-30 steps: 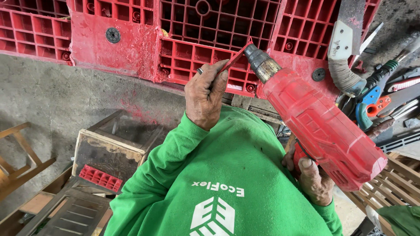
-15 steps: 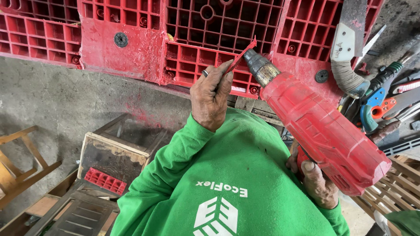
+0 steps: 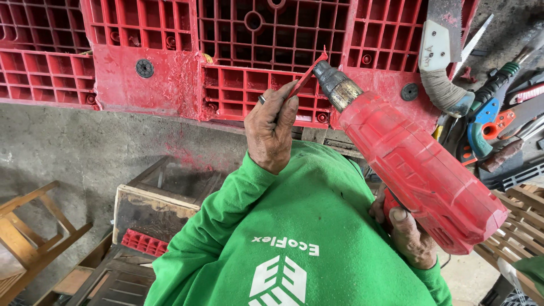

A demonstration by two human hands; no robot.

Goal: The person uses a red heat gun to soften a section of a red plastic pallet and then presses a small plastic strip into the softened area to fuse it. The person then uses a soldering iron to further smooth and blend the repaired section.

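Red plastic is the whole story here: a thin red plastic strip (image 3: 309, 76) is pinched at its lower end between the thumb and fingers of the left hand (image 3: 272, 127), its upper end slanting up against the ribbed underside of the red plastic pallet (image 3: 170, 85). The strip looks light and stiff-but-bendy, likely to soften and go limp near the heat, so the low grip, well back from the tip, seems the sensible place to hold it. Just beside its upper end sits the metal nozzle of the red heat gun (image 3: 419, 170), a bulky tool that looks fairly heavy; the right hand (image 3: 409, 235) is closed around its handle below the body. Further right, a handsaw (image 3: 445, 54) and other hand tools lie in a pile. A wooden box (image 3: 153, 209) stands lower left.
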